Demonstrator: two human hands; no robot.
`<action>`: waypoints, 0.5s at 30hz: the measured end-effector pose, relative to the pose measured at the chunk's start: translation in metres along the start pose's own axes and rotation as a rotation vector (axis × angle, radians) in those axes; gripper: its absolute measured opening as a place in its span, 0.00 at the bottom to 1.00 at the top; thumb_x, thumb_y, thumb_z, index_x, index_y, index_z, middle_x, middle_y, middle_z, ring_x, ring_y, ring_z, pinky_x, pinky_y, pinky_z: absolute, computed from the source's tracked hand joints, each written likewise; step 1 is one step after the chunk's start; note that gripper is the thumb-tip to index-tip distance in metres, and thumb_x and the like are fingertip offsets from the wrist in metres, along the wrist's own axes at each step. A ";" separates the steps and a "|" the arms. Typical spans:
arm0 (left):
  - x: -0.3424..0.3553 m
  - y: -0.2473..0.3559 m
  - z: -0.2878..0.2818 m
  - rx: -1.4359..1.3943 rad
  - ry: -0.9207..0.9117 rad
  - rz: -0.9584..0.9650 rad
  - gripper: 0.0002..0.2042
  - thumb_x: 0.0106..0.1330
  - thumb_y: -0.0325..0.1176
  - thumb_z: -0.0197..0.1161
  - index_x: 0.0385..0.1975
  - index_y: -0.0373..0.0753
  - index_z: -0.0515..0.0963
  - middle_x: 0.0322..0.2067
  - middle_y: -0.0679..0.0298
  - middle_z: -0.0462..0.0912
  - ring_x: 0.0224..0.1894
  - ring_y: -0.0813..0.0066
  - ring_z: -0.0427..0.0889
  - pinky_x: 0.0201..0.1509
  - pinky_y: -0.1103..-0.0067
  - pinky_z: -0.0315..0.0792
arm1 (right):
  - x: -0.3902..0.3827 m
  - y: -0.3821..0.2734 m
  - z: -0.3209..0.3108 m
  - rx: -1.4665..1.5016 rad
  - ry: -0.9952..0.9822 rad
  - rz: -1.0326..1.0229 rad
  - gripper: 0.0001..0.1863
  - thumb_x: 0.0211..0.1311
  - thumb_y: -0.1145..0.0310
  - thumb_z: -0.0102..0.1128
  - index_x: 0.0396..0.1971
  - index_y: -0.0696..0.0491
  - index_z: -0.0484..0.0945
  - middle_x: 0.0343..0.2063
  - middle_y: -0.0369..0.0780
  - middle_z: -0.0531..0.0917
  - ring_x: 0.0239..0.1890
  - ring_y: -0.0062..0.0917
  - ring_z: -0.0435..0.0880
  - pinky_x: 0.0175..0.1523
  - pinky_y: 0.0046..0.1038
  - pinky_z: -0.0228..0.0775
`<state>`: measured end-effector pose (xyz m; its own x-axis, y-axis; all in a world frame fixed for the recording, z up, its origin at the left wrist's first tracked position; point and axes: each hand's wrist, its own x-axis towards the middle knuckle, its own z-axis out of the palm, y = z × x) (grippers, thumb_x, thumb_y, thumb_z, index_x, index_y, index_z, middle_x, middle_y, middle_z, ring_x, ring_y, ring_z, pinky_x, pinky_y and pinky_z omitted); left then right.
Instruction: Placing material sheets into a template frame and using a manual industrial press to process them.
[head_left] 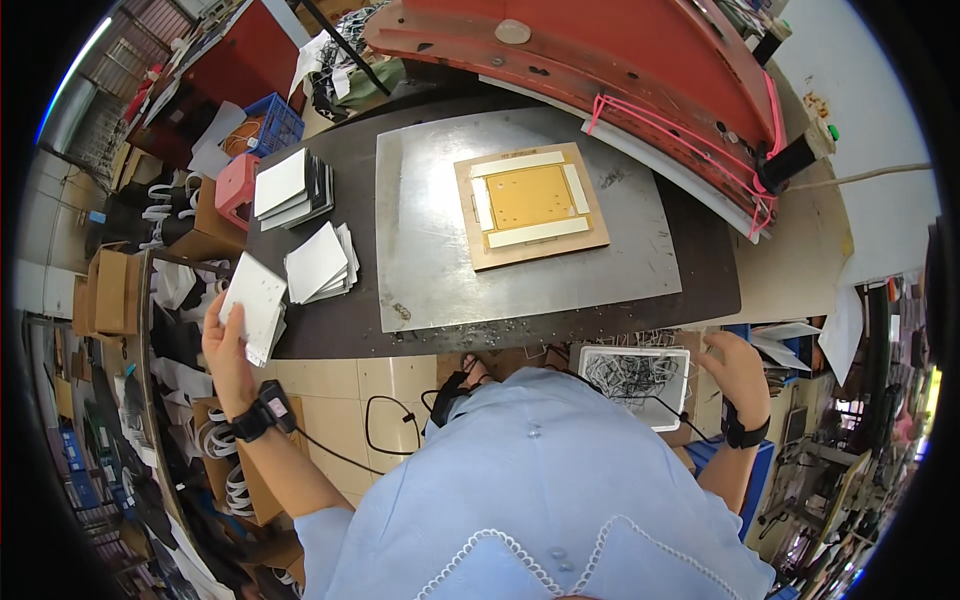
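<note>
At the table's left edge my left hand point(226, 340) grips white sheets with small holes point(255, 300). Beside them lie a loose pile of white cards point(315, 262) and, farther back, a taller stack of pale cards point(290, 190). On a metal plate point(410, 230) rests a square wooden jig point(590, 230) with a yellow recessed middle point(530, 200) framed by pale strips. My right hand point(730, 370) is low at the right, fingers apart and slightly curved, near the rim of a white bin point(635, 358) holding a tangle of small wire pieces.
A large red machine point(600, 55) with pink cords overhangs the back right of the dark table point(340, 335). At the left are a blue crate point(280, 125), a pink stool point(235, 190) and cardboard boxes point(205, 220). Black cables point(370, 425) run below the table, and cluttered shelving point(830, 500) stands at the right.
</note>
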<state>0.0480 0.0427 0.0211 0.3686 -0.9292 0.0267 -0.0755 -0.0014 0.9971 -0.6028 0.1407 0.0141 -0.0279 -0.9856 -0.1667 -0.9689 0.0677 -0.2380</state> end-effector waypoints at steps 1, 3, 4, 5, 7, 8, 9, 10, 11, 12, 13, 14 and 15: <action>0.004 -0.007 -0.021 0.095 0.050 -0.005 0.19 0.68 0.31 0.63 0.55 0.31 0.71 0.47 0.58 0.82 0.46 0.77 0.81 0.49 0.82 0.73 | 0.002 -0.002 0.003 0.082 0.061 0.001 0.14 0.59 0.70 0.62 0.44 0.56 0.81 0.43 0.46 0.84 0.43 0.37 0.83 0.46 0.30 0.74; 0.013 -0.031 -0.065 0.280 0.156 -0.034 0.19 0.67 0.31 0.63 0.55 0.31 0.72 0.47 0.58 0.82 0.46 0.76 0.80 0.50 0.81 0.73 | 0.016 -0.018 0.004 0.231 0.169 0.000 0.14 0.60 0.68 0.62 0.45 0.57 0.80 0.45 0.47 0.83 0.46 0.39 0.82 0.50 0.34 0.73; 0.019 -0.039 -0.075 0.729 0.240 0.014 0.20 0.64 0.31 0.65 0.55 0.32 0.73 0.51 0.52 0.79 0.51 0.64 0.79 0.56 0.74 0.71 | 0.027 -0.049 -0.002 0.456 0.163 0.042 0.16 0.61 0.65 0.62 0.45 0.58 0.80 0.46 0.48 0.82 0.50 0.42 0.80 0.54 0.36 0.71; 0.020 -0.043 -0.069 0.979 0.294 0.198 0.20 0.64 0.31 0.65 0.55 0.33 0.73 0.53 0.50 0.77 0.54 0.61 0.77 0.59 0.72 0.69 | 0.040 -0.064 0.005 0.392 0.249 -0.096 0.16 0.63 0.64 0.61 0.45 0.59 0.80 0.46 0.49 0.82 0.50 0.44 0.80 0.54 0.37 0.72; 0.021 -0.044 -0.038 1.467 0.410 0.602 0.21 0.62 0.30 0.66 0.54 0.34 0.74 0.57 0.45 0.73 0.59 0.53 0.73 0.64 0.67 0.64 | 0.070 -0.097 0.023 0.332 0.284 -0.328 0.20 0.62 0.63 0.61 0.50 0.59 0.77 0.50 0.47 0.80 0.55 0.40 0.77 0.60 0.36 0.67; 0.024 -0.042 -0.017 1.202 0.211 0.558 0.22 0.59 0.31 0.67 0.54 0.34 0.74 0.62 0.44 0.67 0.65 0.49 0.66 0.68 0.64 0.59 | 0.084 -0.116 0.030 0.291 0.315 -0.459 0.21 0.62 0.63 0.61 0.51 0.59 0.76 0.53 0.47 0.78 0.58 0.39 0.75 0.62 0.36 0.65; 0.019 -0.037 0.010 1.038 0.066 0.485 0.22 0.59 0.31 0.68 0.53 0.35 0.74 0.64 0.48 0.66 0.67 0.51 0.64 0.69 0.65 0.58 | 0.097 -0.136 0.033 0.263 0.301 -0.515 0.23 0.61 0.62 0.61 0.53 0.59 0.75 0.56 0.46 0.76 0.60 0.39 0.72 0.63 0.36 0.64; 0.016 -0.033 0.035 0.966 -0.058 0.482 0.23 0.58 0.31 0.68 0.54 0.35 0.74 0.64 0.49 0.66 0.67 0.51 0.64 0.69 0.65 0.58 | 0.104 -0.150 0.036 0.233 0.290 -0.571 0.24 0.61 0.61 0.61 0.54 0.58 0.74 0.59 0.45 0.74 0.63 0.39 0.69 0.65 0.37 0.62; 0.013 -0.034 0.054 0.950 -0.129 0.489 0.23 0.58 0.32 0.68 0.54 0.35 0.74 0.65 0.49 0.66 0.67 0.50 0.64 0.69 0.65 0.58 | 0.109 -0.157 0.042 0.191 0.294 -0.584 0.24 0.61 0.61 0.61 0.54 0.58 0.74 0.59 0.45 0.73 0.63 0.39 0.68 0.65 0.37 0.62; 0.016 -0.040 0.067 0.933 -0.192 0.514 0.25 0.58 0.34 0.70 0.55 0.34 0.74 0.65 0.48 0.65 0.67 0.49 0.64 0.69 0.64 0.59 | 0.112 -0.162 0.049 0.153 0.302 -0.592 0.24 0.61 0.60 0.61 0.54 0.58 0.74 0.60 0.45 0.72 0.64 0.39 0.68 0.65 0.37 0.62; 0.014 -0.041 0.081 0.985 -0.219 0.578 0.25 0.58 0.35 0.70 0.54 0.34 0.74 0.62 0.47 0.69 0.65 0.48 0.66 0.68 0.64 0.60 | 0.115 -0.164 0.055 0.112 0.304 -0.600 0.25 0.61 0.60 0.61 0.54 0.58 0.74 0.61 0.45 0.71 0.64 0.40 0.67 0.65 0.38 0.61; 0.015 -0.049 0.078 0.969 -0.245 0.528 0.23 0.58 0.35 0.70 0.53 0.34 0.75 0.59 0.47 0.72 0.63 0.49 0.68 0.66 0.64 0.62 | 0.114 -0.166 0.058 0.120 0.321 -0.606 0.24 0.61 0.60 0.61 0.54 0.57 0.74 0.60 0.45 0.72 0.64 0.41 0.67 0.65 0.38 0.61; 0.015 -0.058 0.075 0.951 -0.271 0.478 0.21 0.58 0.34 0.69 0.51 0.34 0.76 0.57 0.48 0.75 0.61 0.50 0.71 0.64 0.65 0.65 | 0.114 -0.168 0.059 0.125 0.320 -0.610 0.24 0.61 0.61 0.62 0.54 0.57 0.74 0.60 0.45 0.72 0.64 0.41 0.67 0.65 0.38 0.61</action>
<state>-0.0118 0.0007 -0.0415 -0.0963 -0.9599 0.2633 -0.8828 0.2046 0.4228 -0.4292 0.0265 -0.0210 0.4227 -0.8490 0.3170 -0.7992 -0.5142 -0.3114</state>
